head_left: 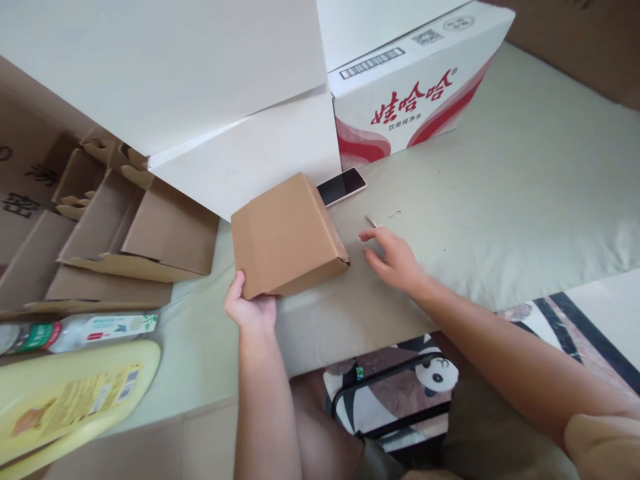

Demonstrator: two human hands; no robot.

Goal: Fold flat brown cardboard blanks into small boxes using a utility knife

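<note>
My left hand (250, 307) grips the near left corner of a closed brown cardboard box (287, 237), thumb on top and fingers underneath. The box sits tilted, its near edge raised toward me. To the right of the box, my right hand (395, 260) hovers close to its corner without touching it. Thumb and index finger of that hand are apart, with nothing between them. Just beyond its knuckles shows a thin pointed piece (371, 221); whether the hand touches it is hidden. A phone (345, 186) lies partly behind the box.
Large white cartons (250, 147) and a red-and-white water carton (400, 113) stand at the back. On the left are folded cardboard dividers (165, 227), a clear bottle (75, 333) and a yellow bottle (85, 400). A pale green cloth (500, 193) covers the table.
</note>
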